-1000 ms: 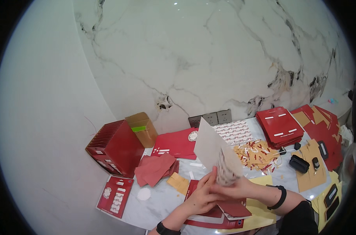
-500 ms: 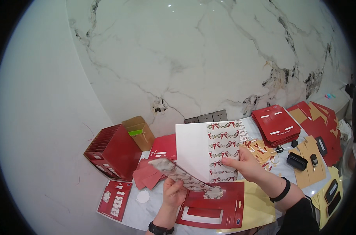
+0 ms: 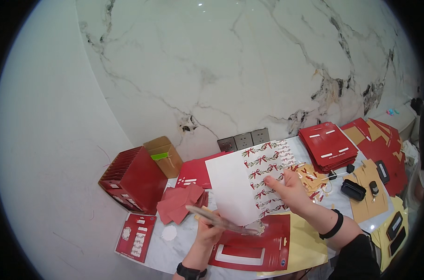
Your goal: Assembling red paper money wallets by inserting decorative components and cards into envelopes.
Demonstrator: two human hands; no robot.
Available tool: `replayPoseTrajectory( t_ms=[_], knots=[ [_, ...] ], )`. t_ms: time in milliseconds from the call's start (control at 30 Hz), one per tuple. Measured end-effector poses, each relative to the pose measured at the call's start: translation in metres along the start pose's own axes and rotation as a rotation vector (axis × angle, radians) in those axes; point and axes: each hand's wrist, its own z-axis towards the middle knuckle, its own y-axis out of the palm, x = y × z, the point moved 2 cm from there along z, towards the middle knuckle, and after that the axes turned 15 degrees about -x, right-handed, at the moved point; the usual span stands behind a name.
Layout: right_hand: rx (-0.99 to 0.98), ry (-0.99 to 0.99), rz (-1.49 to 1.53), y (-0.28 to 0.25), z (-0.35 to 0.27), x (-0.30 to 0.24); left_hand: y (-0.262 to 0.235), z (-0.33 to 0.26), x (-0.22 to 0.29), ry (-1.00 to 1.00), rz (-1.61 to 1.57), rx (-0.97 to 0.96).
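Pinched between the thumb and fingers of my right hand [image 3: 293,191] is a large card sheet [image 3: 230,186], plain white on its left part and printed with rows of green garlands and red bows on its right. My left hand [image 3: 209,230] grips flat printed cards [image 3: 223,221], seen nearly edge-on; how many cannot be told. The cards cross in front of the sheet's lower edge. Beneath both hands lies a flat red cardboard package [image 3: 278,233] with a white-edged window and a hang hole. Yellow paper [image 3: 310,240] lies partly under that package.
Left stand a red box [image 3: 144,179] of upright red folders and a brown carton [image 3: 167,158]. Dull red sheets [image 3: 179,206], a white scalloped tag [image 3: 169,233] and a finished red pack [image 3: 136,236] lie nearby. To the right are stacked red packages [image 3: 326,147] and a black case [image 3: 353,191].
The sheet in my right hand has tilted, its upper left corner moving slightly lower. The cards in my left hand have turned from showing their patterned face to nearly edge-on.
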Motion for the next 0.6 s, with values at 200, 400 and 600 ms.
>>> replayPoseTrajectory(
  t_ms=[200, 400, 600],
  knots=[
    [-0.025, 0.004, -0.331, -0.009, -0.002, 0.005, 0.067, 0.028, 0.021, -0.112, -0.073, -0.107],
    [0.090, -0.152, -0.602, 0.013, -0.005, -0.005, 0.078, 0.027, 0.025, -0.383, -0.046, 0.161],
    [0.095, -0.090, -0.629, 0.012, -0.007, -0.001, 0.045, 0.020, 0.007, -0.315, -0.054, -0.081]
  ],
)
